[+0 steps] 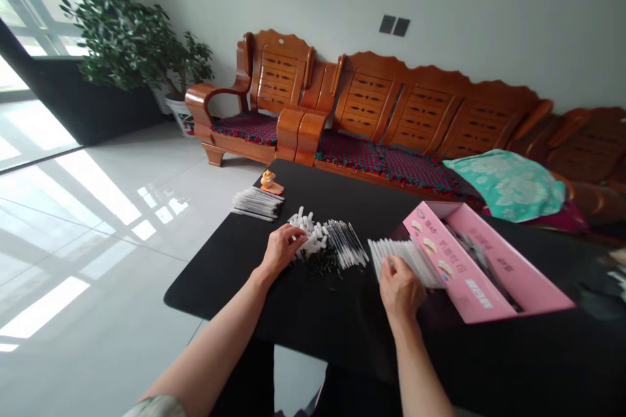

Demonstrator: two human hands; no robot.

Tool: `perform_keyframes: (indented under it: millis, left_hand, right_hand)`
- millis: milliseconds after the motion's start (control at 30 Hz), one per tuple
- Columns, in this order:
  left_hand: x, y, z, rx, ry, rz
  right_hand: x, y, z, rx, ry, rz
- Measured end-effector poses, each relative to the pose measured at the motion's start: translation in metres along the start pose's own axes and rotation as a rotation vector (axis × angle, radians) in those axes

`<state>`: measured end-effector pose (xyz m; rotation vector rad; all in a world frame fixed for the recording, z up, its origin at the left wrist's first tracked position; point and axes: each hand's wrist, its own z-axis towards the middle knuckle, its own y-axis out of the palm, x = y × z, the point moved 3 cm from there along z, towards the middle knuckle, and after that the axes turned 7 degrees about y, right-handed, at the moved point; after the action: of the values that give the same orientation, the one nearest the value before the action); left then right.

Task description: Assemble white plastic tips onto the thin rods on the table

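Note:
My left hand (282,249) reaches into a heap of short white plastic pen pieces (315,240); its fingers are bent together, and what lies between the tips is hidden. On a row of long whitish pen barrels (413,262) rests my right hand (402,288), thumb and fingers closed at the near end of a barrel. Between the hands lies a bundle of pen refills (346,244) with metal tips. Small black plugs (325,264) are scattered just below the white heap. Farther left, a stack of white pens (257,202) lies near the table's edge.
An open pink cardboard box (457,267) stands right of the barrels on the black table (220,280). A small orange figure (268,180) sits at the far left corner. Behind are a wooden sofa (372,101), a turquoise cloth (508,186) and a potted plant (141,45).

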<state>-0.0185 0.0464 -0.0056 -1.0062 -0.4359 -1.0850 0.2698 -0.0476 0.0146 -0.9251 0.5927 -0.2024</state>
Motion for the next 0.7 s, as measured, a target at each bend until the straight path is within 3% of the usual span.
perform_keyframes:
  millis: [67, 233, 333, 533, 700]
  left_hand:
    - [0.0, 0.0, 0.0, 0.01, 0.011, 0.013]
    - [-0.002, -0.002, 0.001, 0.046, -0.008, 0.048]
    - [-0.002, -0.003, 0.001, 0.077, -0.017, 0.074]
    - [-0.013, -0.016, 0.001, 0.234, -0.088, 0.209]
    - [-0.037, -0.038, 0.001, 0.328, -0.169, 0.455]
  right_hand:
    - [0.02, 0.001, 0.02, 0.047, 0.04, -0.132]
    - [0.037, 0.003, 0.05, 0.154, -0.091, -0.222]
    - [0.02, 0.004, 0.049, 0.231, -0.087, -0.064]
    - [-0.042, 0.029, 0.008, 0.193, -0.155, 0.26]
    - [-0.05, 0.049, -0.015, 0.175, -0.307, 0.301]
